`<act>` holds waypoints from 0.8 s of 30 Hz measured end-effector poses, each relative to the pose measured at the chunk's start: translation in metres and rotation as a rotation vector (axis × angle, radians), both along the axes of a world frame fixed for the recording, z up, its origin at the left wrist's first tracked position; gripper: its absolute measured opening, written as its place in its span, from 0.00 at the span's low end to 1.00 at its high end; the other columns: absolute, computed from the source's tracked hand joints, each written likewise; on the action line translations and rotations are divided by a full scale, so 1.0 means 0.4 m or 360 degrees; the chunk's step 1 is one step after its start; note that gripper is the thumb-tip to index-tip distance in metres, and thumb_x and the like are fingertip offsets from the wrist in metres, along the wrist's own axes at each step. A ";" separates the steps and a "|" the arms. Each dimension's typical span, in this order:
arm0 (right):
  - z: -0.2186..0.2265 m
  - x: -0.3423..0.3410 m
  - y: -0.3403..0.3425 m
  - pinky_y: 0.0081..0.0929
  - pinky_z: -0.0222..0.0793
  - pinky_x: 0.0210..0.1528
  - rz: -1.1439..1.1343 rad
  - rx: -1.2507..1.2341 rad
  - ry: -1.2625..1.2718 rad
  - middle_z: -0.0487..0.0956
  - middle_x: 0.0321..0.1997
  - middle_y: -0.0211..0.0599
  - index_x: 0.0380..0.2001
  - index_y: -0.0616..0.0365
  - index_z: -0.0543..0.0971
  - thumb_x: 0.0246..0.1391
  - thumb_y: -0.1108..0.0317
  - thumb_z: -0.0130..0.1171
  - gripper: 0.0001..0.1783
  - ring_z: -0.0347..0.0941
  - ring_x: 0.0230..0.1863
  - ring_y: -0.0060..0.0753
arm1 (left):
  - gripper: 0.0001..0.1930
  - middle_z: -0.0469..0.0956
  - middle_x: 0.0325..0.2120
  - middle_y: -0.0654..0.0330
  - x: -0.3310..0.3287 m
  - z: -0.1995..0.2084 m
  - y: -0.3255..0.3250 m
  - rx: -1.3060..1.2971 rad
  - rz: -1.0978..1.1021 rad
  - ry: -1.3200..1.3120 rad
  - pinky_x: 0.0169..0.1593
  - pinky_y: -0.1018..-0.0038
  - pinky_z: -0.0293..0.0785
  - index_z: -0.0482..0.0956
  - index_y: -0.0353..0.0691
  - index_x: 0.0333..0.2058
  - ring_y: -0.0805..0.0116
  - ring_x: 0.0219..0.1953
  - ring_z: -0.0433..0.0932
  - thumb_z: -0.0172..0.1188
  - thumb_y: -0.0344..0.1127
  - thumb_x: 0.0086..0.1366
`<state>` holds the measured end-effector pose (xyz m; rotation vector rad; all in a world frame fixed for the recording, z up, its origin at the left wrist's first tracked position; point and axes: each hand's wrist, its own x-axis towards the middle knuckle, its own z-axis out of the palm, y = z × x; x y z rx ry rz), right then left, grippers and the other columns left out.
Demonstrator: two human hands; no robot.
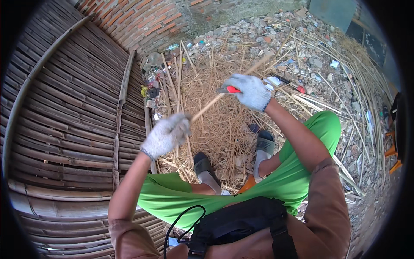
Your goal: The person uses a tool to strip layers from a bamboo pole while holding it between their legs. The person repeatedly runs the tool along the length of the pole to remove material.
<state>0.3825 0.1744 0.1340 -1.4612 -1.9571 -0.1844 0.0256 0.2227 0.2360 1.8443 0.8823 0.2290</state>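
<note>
My left hand (168, 134), in a whitish work glove, is closed round the lower end of a bamboo strip (208, 108). The strip slants up and away to the right, and its far end is blurred. Farther up it, my right hand (249, 91), gloved too, is closed on a tool with a red handle (233, 89). A dark part of that tool lies against the strip. Its kind I cannot make out, since the glove hides most of it. Both hands are over the shavings, in front of my knees.
Bamboo shavings (220, 129) cover the ground round my sandals. A wall of bamboo slats (73, 112) stands close on the left, a brick wall (142, 21) at the back. Long bamboo strips (345, 64) lie over rubble at the right. Something orange (391, 151) stands at the far right.
</note>
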 end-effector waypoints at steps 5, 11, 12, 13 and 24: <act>-0.002 -0.011 0.012 0.46 0.82 0.57 0.0050 -0.0017 0.0145 0.85 0.58 0.36 0.56 0.47 0.84 0.57 0.72 0.64 0.22 0.84 0.57 0.50 | 0.19 0.78 0.30 0.67 0.097 -0.092 -0.149 -0.0638 0.0241 -0.0255 0.28 0.81 0.70 0.78 0.33 0.60 0.78 0.24 0.73 0.58 0.42 0.83; -0.010 -0.074 -0.008 0.51 0.83 0.45 -0.0297 -0.0004 0.0423 0.87 0.48 0.42 0.47 0.49 0.83 0.65 0.58 0.63 0.12 0.86 0.45 0.55 | 0.16 0.78 0.29 0.68 0.204 -0.241 -0.170 -0.0729 0.0714 -0.0698 0.26 0.78 0.68 0.80 0.34 0.57 0.78 0.23 0.71 0.59 0.40 0.82; -0.024 -0.085 -0.012 0.52 0.82 0.44 -0.0501 -0.0247 0.0477 0.88 0.43 0.46 0.43 0.50 0.84 0.66 0.52 0.63 0.14 0.86 0.42 0.56 | 0.16 0.78 0.29 0.68 0.200 -0.269 -0.164 -0.0749 0.0725 -0.0701 0.26 0.78 0.68 0.80 0.34 0.57 0.78 0.23 0.71 0.59 0.40 0.82; -0.042 -0.097 -0.021 0.52 0.82 0.44 -0.0504 -0.0266 0.0472 0.88 0.43 0.46 0.43 0.50 0.84 0.66 0.52 0.63 0.14 0.86 0.42 0.56 | 0.16 0.80 0.30 0.67 0.198 -0.294 -0.159 -0.0748 0.0712 -0.0688 0.27 0.77 0.70 0.80 0.34 0.58 0.78 0.24 0.73 0.59 0.39 0.82; -0.308 -0.159 -0.035 0.55 0.81 0.44 -0.0341 -0.1019 0.0237 0.87 0.33 0.49 0.31 0.51 0.86 0.62 0.43 0.62 0.22 0.86 0.39 0.57 | 0.15 0.83 0.32 0.65 0.170 -0.490 -0.182 -0.1072 0.0884 -0.0655 0.27 0.81 0.72 0.82 0.35 0.57 0.80 0.25 0.76 0.61 0.38 0.81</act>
